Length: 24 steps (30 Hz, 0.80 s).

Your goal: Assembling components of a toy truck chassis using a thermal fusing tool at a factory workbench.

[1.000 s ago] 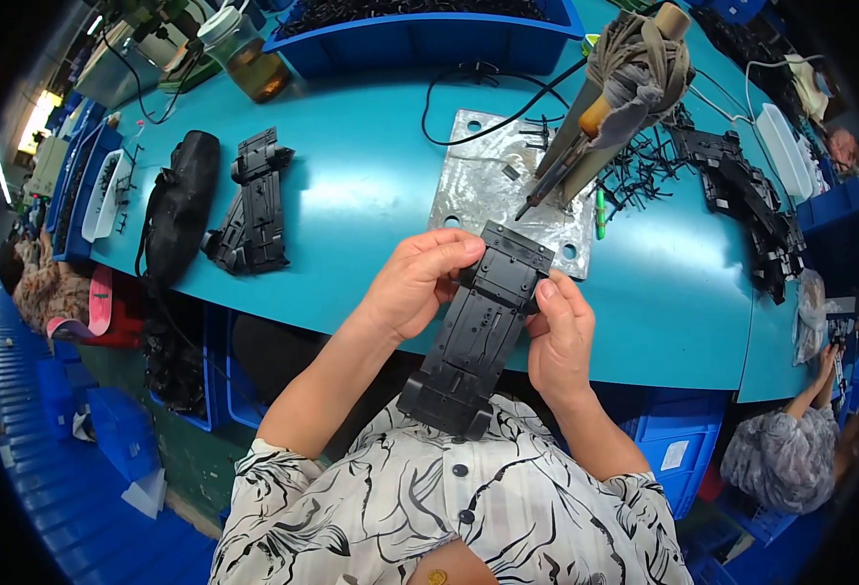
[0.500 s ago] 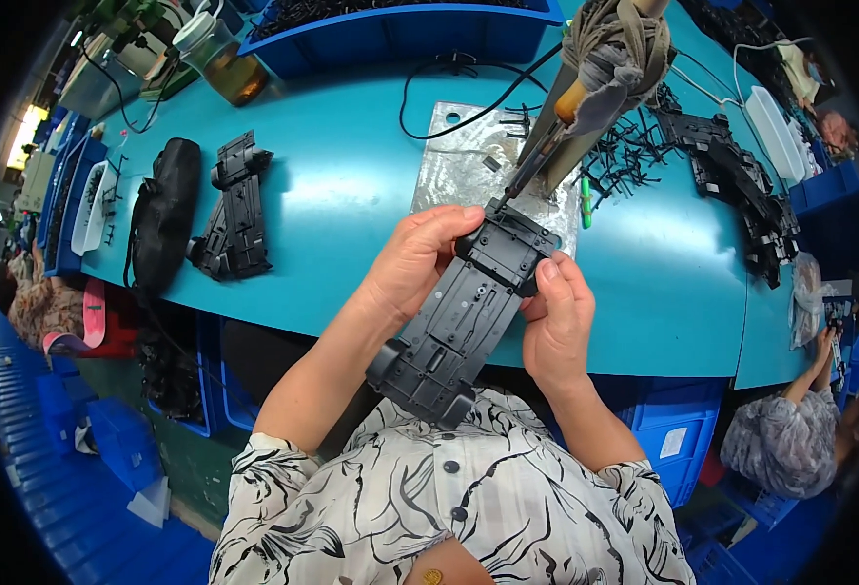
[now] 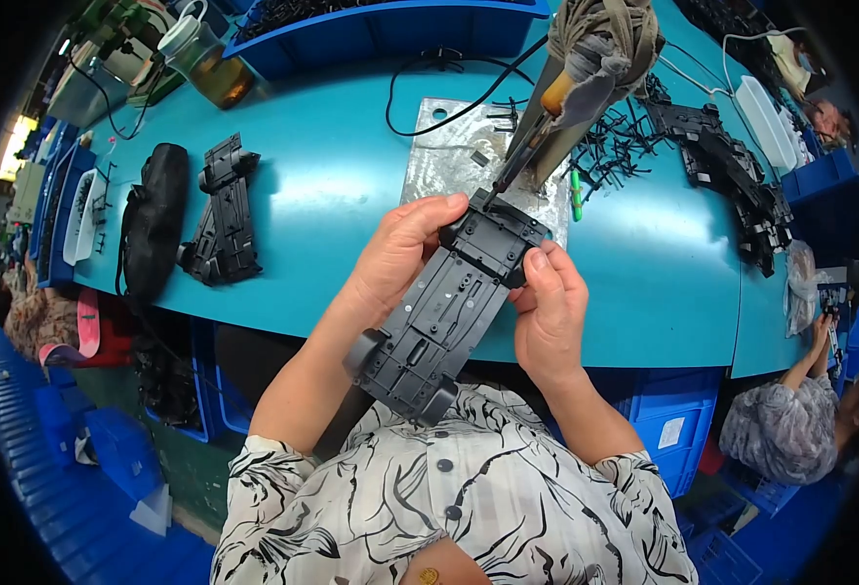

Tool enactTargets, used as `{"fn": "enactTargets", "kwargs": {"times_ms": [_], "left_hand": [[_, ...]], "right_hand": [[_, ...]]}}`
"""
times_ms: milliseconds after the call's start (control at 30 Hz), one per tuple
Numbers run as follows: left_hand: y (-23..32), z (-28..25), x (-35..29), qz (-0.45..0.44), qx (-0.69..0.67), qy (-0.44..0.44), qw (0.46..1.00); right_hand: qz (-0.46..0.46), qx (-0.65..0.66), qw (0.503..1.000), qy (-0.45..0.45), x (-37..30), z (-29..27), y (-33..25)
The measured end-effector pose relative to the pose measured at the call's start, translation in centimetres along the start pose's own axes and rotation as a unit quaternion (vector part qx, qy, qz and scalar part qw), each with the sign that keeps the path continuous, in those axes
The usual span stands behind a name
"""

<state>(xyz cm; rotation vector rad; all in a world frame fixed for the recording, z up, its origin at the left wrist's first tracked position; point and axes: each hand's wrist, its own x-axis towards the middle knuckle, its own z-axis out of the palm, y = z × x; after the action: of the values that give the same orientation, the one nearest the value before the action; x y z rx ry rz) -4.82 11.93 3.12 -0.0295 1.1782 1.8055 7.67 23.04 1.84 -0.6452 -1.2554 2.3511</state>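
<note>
A black plastic toy-car chassis [image 3: 437, 310] is held tilted above the table's front edge, its far end raised toward a fixed tool. My left hand [image 3: 395, 252] grips the chassis's far left corner, thumb on top. On the far right side, my right hand [image 3: 552, 307] pinches its edge with the thumb up and fingers curled beneath, partly hidden. The tool [image 3: 519, 154] looks like a soldering iron, bound with grey cloth to an upright stand. Its dark tip meets the chassis's far edge; whether it touches cannot be made out. Behind lies a smeared metal plate [image 3: 439, 161].
Left are another black chassis [image 3: 227, 213], a black pouch [image 3: 154, 229] and a white tray [image 3: 80, 219]. Loose black parts [image 3: 613, 146], a green pen [image 3: 576, 198] and stacked chassis [image 3: 727, 180] lie right. A blue bin [image 3: 381, 44] and jar [image 3: 210, 73] stand behind. A co-worker [image 3: 785, 429] sits right.
The whole view has shifted slightly. Both hands keep their hold on the chassis, its far end still at the tool's tip.
</note>
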Motion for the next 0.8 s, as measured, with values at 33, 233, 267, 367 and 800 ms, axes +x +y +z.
{"fn": "enactTargets", "kwargs": {"times_ms": [33, 233, 267, 367, 800], "left_hand": [[-0.1, 0.0, 0.0, 0.006, -0.007, 0.006, 1.000], [0.1, 0.2, -0.2, 0.006, -0.016, -0.001, 1.000], [0.2, 0.2, -0.3, 0.005, -0.016, 0.000, 1.000], [0.3, 0.1, -0.4, -0.001, -0.013, -0.001, 1.000], [0.3, -0.1, -0.1, -0.006, 0.007, 0.011, 1.000]], "right_hand": [[0.001, 0.000, 1.000, 0.000, 0.0, 0.1, 0.0], [-0.008, 0.002, 1.000, -0.008, 0.0, -0.1, -0.1], [-0.008, 0.002, 1.000, -0.007, 0.0, 0.0, -0.1], [-0.016, -0.009, 1.000, -0.010, 0.0, 0.4, -0.3], [-0.011, -0.024, 0.999, 0.025, 0.0, 1.1, -0.5]]}}
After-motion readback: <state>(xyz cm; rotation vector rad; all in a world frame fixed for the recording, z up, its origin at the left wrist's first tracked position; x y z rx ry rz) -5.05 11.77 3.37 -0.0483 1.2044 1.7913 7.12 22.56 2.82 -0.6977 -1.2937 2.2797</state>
